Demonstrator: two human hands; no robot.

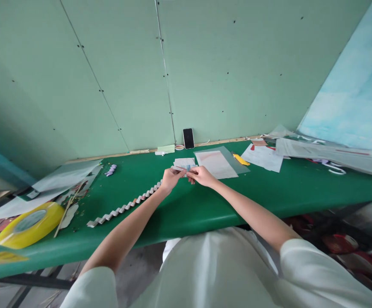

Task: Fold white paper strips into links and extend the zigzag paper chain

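My left hand (pixel 170 177) and my right hand (pixel 202 175) meet above the green table (pixel 186 209), their fingertips almost touching. Between them is a small folded paper piece (pixel 179 168), pinched by the fingers of my left hand. The right fingers are pressed together at its right end, by a small bluish bit. Just behind the hands lies a small white sheet (pixel 184 161). From beside my left wrist a zigzag chain of folded paper (pixel 125 207) runs toward the front left of the table.
A phone (pixel 188 138) leans on the wall behind a tape ring (pixel 179 147). Right are white sheets (pixel 216 164) and a yellow cutter (pixel 241 160). Left are a large yellow tape roll (pixel 30 224), a thin stick (pixel 69 207), papers (pixel 67 176) and purple pieces (pixel 110 170).
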